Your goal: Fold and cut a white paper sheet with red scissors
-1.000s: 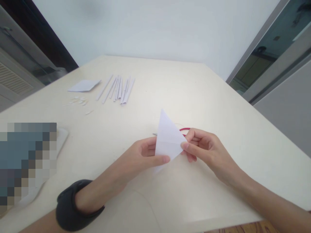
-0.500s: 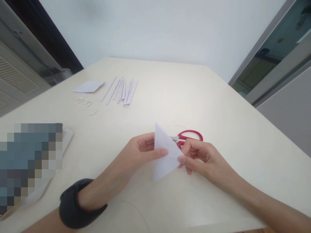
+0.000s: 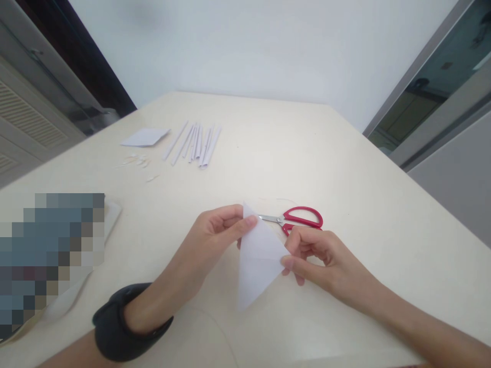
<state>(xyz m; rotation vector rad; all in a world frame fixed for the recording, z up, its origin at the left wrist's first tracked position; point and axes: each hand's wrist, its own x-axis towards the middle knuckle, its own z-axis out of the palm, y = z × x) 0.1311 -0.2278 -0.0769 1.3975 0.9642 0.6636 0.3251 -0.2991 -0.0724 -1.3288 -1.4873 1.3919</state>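
We hold a white paper triangle (image 3: pixel 258 260) at the centre of the frame, just above the cream table (image 3: pixel 345 168). Since a second ago it has swung down: its long point then rose toward the upper middle, and now it hangs toward the lower middle, with a shorter corner up by our left thumb. Our left hand (image 3: pixel 215 237) has slid to pinch that upper corner, thumb over fingers. Our right hand (image 3: pixel 318 258) pinches the right corner between thumb and forefinger, the other fingers curled under. We judge the sheet is being turned between the fingers, not set down.

The tilt has uncovered the red-handled scissors (image 3: pixel 297 219), lying flat just behind the paper, blades pointing left toward our left fingertips. Nothing lies between the hands and the paper.

In the upper left lies a row of narrow paper strips (image 3: pixel 194 144), beside it a flat paper piece (image 3: pixel 146 137) and some small scraps (image 3: pixel 138 162). A black wristband (image 3: pixel 115 324) sits on our left forearm, lower left.
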